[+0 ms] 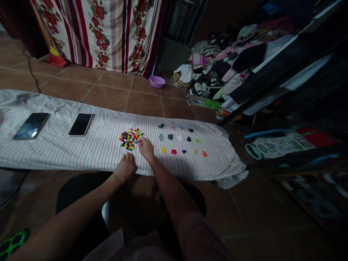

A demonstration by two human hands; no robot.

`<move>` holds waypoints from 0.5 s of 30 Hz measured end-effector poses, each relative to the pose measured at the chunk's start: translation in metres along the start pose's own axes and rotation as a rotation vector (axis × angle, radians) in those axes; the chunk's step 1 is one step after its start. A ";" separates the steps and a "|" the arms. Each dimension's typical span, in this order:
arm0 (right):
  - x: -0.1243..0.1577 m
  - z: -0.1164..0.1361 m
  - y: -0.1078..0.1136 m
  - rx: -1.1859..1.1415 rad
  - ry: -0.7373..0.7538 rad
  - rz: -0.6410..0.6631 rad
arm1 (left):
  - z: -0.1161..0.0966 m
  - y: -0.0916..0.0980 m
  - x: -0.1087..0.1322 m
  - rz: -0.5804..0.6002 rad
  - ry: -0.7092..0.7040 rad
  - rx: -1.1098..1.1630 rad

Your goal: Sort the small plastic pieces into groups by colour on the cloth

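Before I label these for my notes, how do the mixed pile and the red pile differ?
The mixed pile is larger than the red pile. The mixed pile shows many colours, the red pile one. Both lie on the striped cloth.

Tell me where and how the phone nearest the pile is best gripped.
Probably by both long edges, from above its near end: the phone lies flat, dark face up, its length running near to far, so the left hand, the nearer one, could span its narrow width.
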State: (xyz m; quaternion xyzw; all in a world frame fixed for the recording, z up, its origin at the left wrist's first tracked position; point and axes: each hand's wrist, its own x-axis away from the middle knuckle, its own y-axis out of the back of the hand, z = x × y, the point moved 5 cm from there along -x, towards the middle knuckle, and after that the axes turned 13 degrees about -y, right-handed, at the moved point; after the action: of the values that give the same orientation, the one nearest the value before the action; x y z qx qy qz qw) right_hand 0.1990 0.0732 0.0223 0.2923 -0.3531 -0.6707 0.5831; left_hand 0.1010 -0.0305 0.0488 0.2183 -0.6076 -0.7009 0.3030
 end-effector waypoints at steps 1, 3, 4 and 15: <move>0.000 -0.002 0.001 -0.027 0.005 0.004 | 0.002 -0.002 0.005 -0.045 -0.005 0.018; 0.000 -0.007 0.001 -0.110 -0.014 0.025 | 0.010 -0.007 0.015 -0.150 0.014 0.081; 0.000 -0.011 0.001 -0.163 -0.040 0.042 | 0.015 -0.010 0.020 -0.212 0.032 0.130; 0.000 -0.083 0.057 -0.648 -0.101 -0.014 | 0.096 -0.024 0.038 -0.515 0.485 0.381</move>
State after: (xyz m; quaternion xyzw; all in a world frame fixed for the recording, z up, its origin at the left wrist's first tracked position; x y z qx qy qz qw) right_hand 0.2991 0.0579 0.0207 0.0606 -0.1478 -0.7657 0.6230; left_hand 0.0049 0.0144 0.0435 0.5749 -0.5630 -0.5567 0.2062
